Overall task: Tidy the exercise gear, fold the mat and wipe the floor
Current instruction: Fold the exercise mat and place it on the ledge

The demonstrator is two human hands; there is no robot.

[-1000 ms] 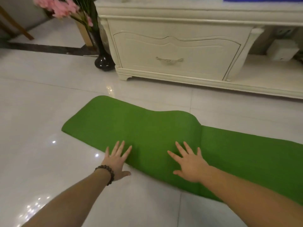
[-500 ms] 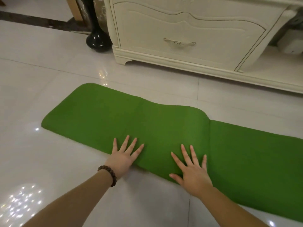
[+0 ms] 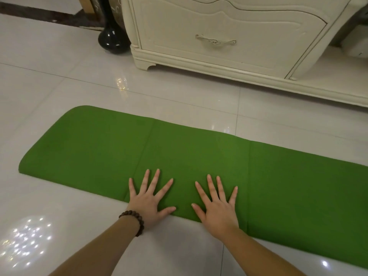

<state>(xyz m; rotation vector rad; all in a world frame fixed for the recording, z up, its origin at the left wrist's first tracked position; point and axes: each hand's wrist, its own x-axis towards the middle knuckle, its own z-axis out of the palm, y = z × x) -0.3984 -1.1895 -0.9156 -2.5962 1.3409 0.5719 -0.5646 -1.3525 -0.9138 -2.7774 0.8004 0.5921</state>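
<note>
Both hands are pressing flat on the green mat (image 3: 189,156). Left hand (image 3: 148,200) and right hand (image 3: 217,208) are lying spread-fingered.

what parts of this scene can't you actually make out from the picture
Head view only:
- Green mat: its right end is cut off by the frame edge, so its full length is unknown.
- Black vase: its top is cut off by the upper edge.
- Cabinet: its top is out of frame.
- White thing on the cabinet's low shelf: cut off at the right edge, can't identify.
- Mat under the left hand and right hand: covered by the palms.
</note>
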